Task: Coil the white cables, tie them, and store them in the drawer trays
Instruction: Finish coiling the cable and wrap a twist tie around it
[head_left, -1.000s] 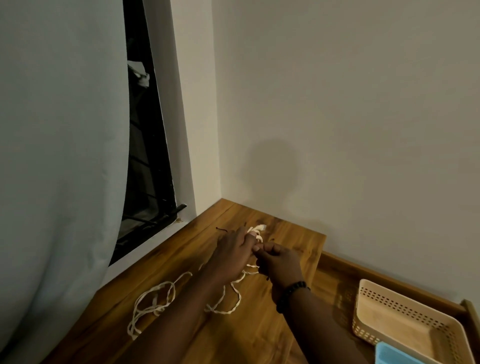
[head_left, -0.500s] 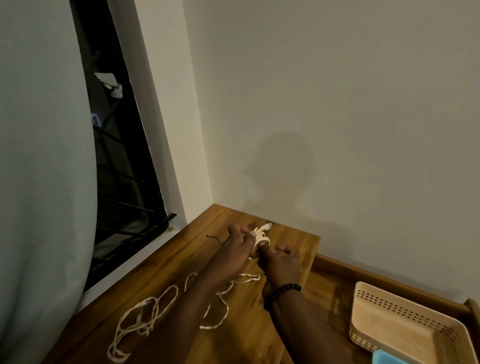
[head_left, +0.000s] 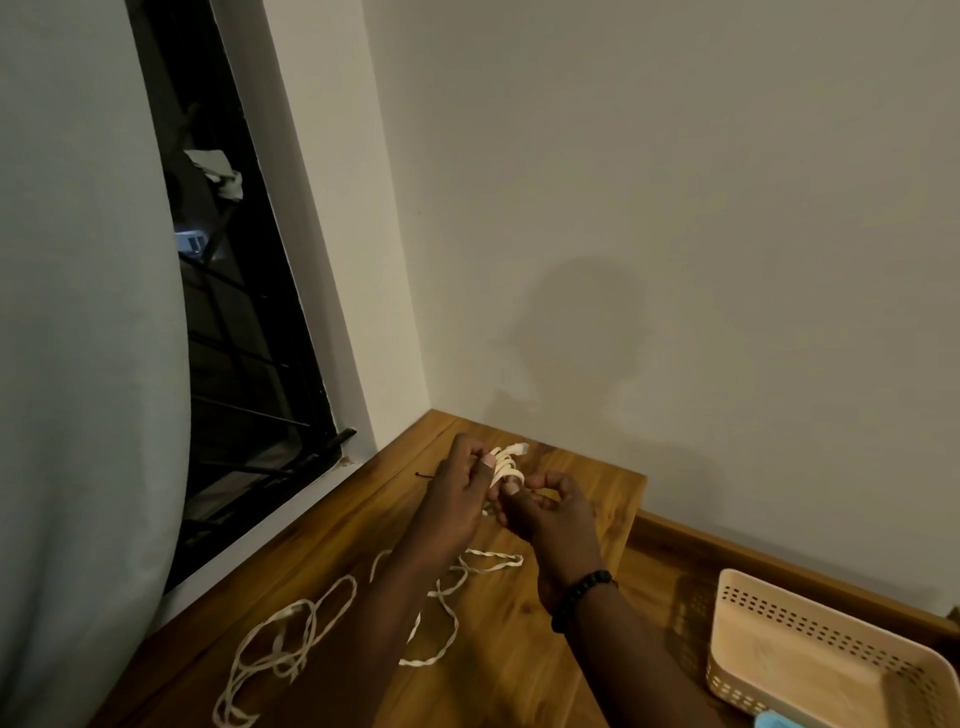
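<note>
My left hand (head_left: 457, 499) fingers are gripping coiled white cable (head_left: 505, 464); right hand (head_left: 545, 512) fingers are pinching it. More loops are showing than before.

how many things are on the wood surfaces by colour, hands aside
white: 1, the twisted cable, part wound between the left hand and right hand
beige: 1, the perforated tray
dark: 1, a thin tie beside the left hand
blue: 1, an object cut off at the bottom edge
total: 4
</note>
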